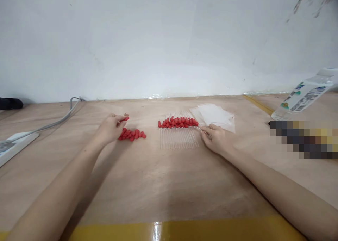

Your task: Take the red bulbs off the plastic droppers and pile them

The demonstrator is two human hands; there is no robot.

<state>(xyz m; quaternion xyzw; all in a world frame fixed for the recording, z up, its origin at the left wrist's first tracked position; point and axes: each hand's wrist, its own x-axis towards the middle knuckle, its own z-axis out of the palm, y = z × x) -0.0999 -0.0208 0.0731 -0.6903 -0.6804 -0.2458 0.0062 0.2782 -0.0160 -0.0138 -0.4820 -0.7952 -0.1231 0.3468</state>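
My left hand (112,126) is pinched on a small red rubber dropper bulb (126,118), raised just above a loose pile of red bulbs (133,134). To the right, thin clear glass droppers (179,138) lie side by side in a row. Their red bulbs (178,122) form a band across the middle of the row. At the row's right end my right hand (215,137) is closed on a thin clear glass tube, whose tip shows near the last bulbs. The rest of that tube is hidden by my fingers.
White paper sheets (215,115) lie behind my right hand. A clear labelled bottle (303,94) leans at the far right, above a pixelated patch. At left are a grey cable (56,122) and a white power strip (19,146). Yellow tape (185,228) runs along the near edge; a wall (158,43) stands behind.
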